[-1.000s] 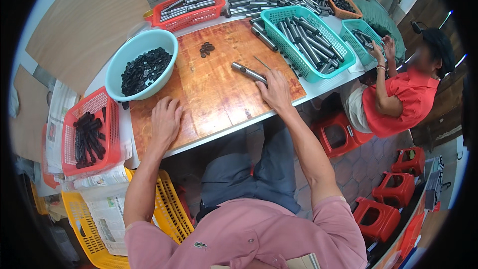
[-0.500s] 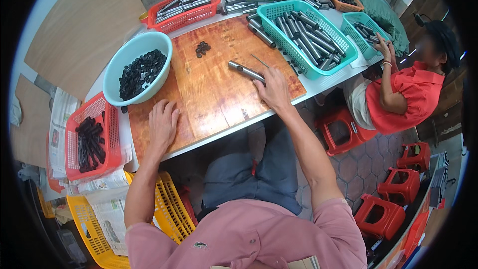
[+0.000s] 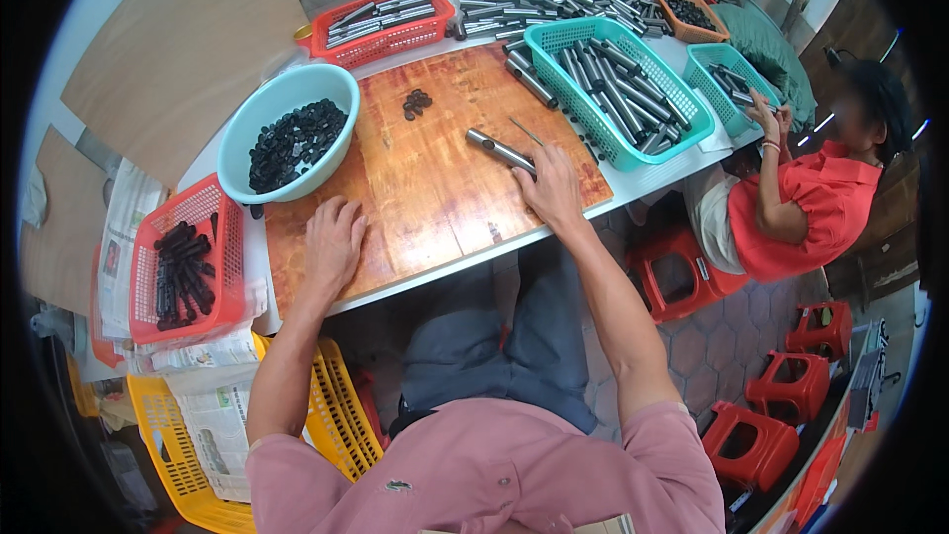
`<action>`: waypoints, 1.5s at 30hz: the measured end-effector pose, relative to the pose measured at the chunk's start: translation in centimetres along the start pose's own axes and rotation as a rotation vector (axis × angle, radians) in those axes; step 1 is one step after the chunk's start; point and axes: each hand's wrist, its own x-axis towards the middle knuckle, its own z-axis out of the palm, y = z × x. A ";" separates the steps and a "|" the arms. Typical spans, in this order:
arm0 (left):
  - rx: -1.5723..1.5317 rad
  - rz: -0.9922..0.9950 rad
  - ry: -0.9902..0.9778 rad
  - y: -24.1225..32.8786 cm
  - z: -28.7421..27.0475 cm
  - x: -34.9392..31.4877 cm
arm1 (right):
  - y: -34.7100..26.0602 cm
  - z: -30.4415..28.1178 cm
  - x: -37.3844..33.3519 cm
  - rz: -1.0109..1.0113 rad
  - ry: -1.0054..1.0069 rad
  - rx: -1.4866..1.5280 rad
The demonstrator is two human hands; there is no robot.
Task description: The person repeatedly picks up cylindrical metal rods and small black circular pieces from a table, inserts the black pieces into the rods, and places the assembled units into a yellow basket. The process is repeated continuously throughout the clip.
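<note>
A wooden board [image 3: 445,168] lies on the table in front of me. My left hand [image 3: 334,245] rests on its left front part, fingers stretched out, holding nothing. My right hand [image 3: 551,188] has its fingers closed on the near end of a silver metal tube [image 3: 499,150] with a hole near its far end. Beside this tube lies a thin rod [image 3: 526,132]. A small heap of black caps [image 3: 417,104] sits farther back on the board. At the board's left stands a light blue basin [image 3: 344,141] holding many more black pieces.
A green basket [image 3: 618,151] of metal tubes stands at the right, with loose tubes [image 3: 563,0] piled behind. Red baskets stand at the back [image 3: 388,47] and left [image 3: 237,272]. A co-worker in red [image 3: 806,203] sits at the right by a smaller green basket [image 3: 704,99].
The view has shifted a little, so the table appears slightly farther right and lower. Both my hands keep their places on the board, the right still on the tube.
</note>
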 end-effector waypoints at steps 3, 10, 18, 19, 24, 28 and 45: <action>0.003 0.007 0.011 0.0 -0.1 -0.1 | 0.1 0.1 0.0 -0.016 0.022 0.006; 0.004 0.024 0.030 -0.3 0.3 -0.3 | 0.0 0.1 -0.3 -0.025 0.037 -0.006; -0.009 0.050 0.039 -0.5 0.4 0.1 | 0.1 0.2 -0.1 -0.014 0.026 -0.008; -0.010 0.040 0.033 -0.6 0.5 0.1 | 0.2 0.2 -0.1 -0.022 0.032 -0.002; -0.002 0.012 0.017 -0.7 0.8 0.1 | 0.5 0.6 0.0 -0.034 0.043 -0.021; -0.032 0.012 0.013 -0.6 0.6 0.3 | 0.5 0.8 0.4 -0.019 0.029 -0.029; -0.048 -0.050 -0.079 -1.0 0.7 0.1 | -0.3 0.3 0.5 0.000 -0.046 -0.074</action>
